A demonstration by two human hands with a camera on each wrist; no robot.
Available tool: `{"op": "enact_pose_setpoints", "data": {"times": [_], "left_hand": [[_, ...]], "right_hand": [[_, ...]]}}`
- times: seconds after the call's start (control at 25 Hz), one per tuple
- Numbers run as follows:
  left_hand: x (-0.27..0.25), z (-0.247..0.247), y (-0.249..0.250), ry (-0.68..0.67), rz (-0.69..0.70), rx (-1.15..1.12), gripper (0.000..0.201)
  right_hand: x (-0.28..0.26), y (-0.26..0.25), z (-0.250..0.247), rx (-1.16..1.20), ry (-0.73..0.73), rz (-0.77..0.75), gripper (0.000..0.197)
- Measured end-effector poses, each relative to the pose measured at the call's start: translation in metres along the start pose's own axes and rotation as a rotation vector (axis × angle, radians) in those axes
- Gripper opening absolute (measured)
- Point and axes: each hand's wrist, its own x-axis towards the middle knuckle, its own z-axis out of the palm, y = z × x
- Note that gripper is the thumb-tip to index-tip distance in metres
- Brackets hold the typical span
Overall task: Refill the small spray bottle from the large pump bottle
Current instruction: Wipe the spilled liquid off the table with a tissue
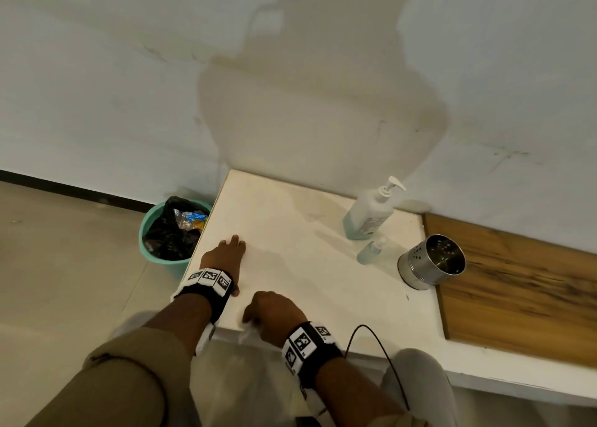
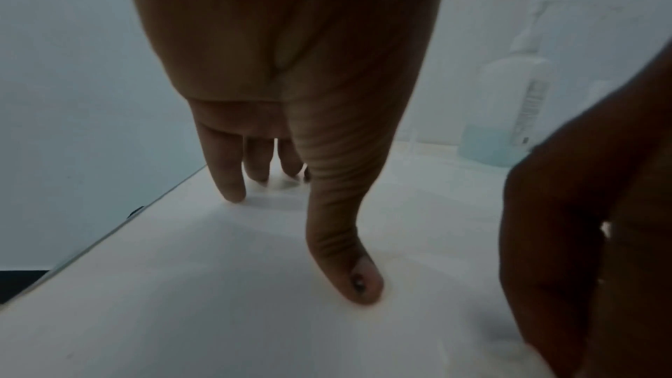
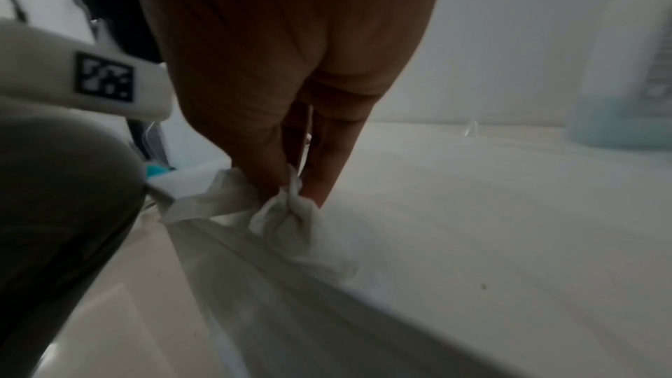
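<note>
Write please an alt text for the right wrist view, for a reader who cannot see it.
The right hand pinches a crumpled white tissue against the near edge of a white table. A large pump bottle with blue liquid at its bottom stands blurred at the far right.

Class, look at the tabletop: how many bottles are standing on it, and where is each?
2. The large pump bottle stands at the back of the white table near the wall; the small spray bottle stands just in front of it, beside the steel holder.
</note>
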Motion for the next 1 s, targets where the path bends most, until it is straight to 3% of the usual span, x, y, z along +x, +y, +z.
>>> {"op": "enact_pose_setpoints", "data": {"times": [0.16,0.32,0.4,0.52,0.68,0.84,1.0], "left_hand": [[-0.030,0.003,0.007,0.034,0.060,-0.192,0.067],[-0.057,-0.006,0.027,-0.006,0.298,-0.626,0.065],[-0.073,-0.018,0.036,0.079,0.400,-0.726,0.050],[-0.094,-0.040,0.042,0.291,0.433,-0.859,0.026],[-0.109,-0.057,0.028,0.428,0.382,-0.969,0.023],[-0.113,-0.070,0.002,0.526,0.288,-1.041,0.013],[-0.083,-0.081,-0.052,0.720,-0.048,-1.012,0.012]], "right_hand": [[-0.014,0.016,-0.020,0.359,0.288,0.165,0.024],[-0.030,0.016,-0.057,0.496,0.556,0.173,0.025],[-0.038,0.010,-0.071,0.532,0.611,0.134,0.026],[-0.045,-0.003,-0.082,0.624,0.701,0.051,0.025],[-0.044,-0.020,-0.091,0.704,0.774,-0.024,0.011],[-0.034,-0.035,-0.098,0.704,0.731,-0.021,0.026],[-0.020,-0.040,-0.097,0.672,0.703,0.014,0.024]]}}
